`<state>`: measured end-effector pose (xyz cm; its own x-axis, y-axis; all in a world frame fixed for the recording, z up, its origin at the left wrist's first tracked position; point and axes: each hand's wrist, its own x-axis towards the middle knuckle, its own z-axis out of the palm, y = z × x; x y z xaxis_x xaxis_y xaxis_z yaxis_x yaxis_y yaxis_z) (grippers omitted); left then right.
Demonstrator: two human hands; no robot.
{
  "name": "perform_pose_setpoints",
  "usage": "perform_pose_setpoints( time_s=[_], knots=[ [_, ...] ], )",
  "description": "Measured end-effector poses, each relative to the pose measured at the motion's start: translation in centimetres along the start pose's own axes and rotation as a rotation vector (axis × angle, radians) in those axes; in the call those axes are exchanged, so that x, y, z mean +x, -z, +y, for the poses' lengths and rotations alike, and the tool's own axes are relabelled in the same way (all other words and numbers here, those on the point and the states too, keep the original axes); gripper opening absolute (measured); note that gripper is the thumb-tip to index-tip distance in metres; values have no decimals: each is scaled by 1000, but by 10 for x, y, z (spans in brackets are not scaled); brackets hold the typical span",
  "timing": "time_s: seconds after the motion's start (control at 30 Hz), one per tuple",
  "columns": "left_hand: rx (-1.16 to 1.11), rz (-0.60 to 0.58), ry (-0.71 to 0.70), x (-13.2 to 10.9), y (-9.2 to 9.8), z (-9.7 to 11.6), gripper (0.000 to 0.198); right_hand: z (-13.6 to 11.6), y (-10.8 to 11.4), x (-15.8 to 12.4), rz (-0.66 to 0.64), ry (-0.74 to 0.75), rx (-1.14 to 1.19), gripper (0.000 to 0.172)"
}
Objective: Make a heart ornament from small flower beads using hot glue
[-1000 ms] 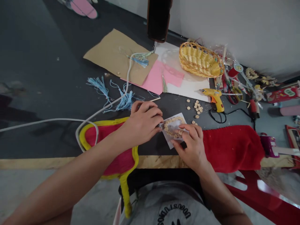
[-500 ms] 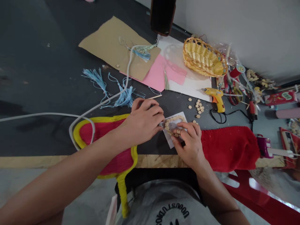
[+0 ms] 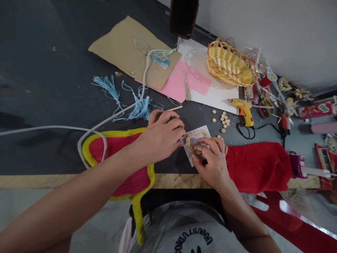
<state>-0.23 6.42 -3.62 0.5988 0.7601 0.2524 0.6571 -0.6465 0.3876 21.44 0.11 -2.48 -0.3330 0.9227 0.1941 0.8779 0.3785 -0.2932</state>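
A small white card [image 3: 195,135] lies near the table's front edge, with a ring of tiny cream flower pieces [image 3: 192,135] on it. My left hand [image 3: 160,138] is curled, its fingertips pressing the card's left edge. My right hand [image 3: 213,160] pinches at the lower right part of the ring; what sits under its fingertips is too small to make out. More loose flower pieces [image 3: 223,121] lie just beyond the card. A yellow glue gun [image 3: 242,109] rests to the right of them.
A red and yellow fabric piece [image 3: 116,154] lies under my left forearm, a red knitted cloth [image 3: 259,165] by my right wrist. Further back are blue tassels [image 3: 137,107], a white cord [image 3: 79,135], brown cardboard [image 3: 129,52], pink paper [image 3: 179,84], a wicker basket [image 3: 230,65] and cluttered craft tools [image 3: 273,95].
The view has shifted slightly. My right hand's fingers have curled in tighter over the lower right of the flower ring. My left hand keeps the card's edge.
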Motion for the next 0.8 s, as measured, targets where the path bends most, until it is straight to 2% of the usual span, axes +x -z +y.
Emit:
perform_pose_setpoints(
  time_s=[0.3,0.53,0.8],
  knots=[
    [32,20,-18,1,0,0,14,-3,-2,4,53,36,-40,13],
    [47,14,-22,0,1,0,17,-3,-3,5,52,36,-33,6],
    [39,5,-8,1,2,1,19,-1,-3,4,34,54,-33,8]
  ],
)
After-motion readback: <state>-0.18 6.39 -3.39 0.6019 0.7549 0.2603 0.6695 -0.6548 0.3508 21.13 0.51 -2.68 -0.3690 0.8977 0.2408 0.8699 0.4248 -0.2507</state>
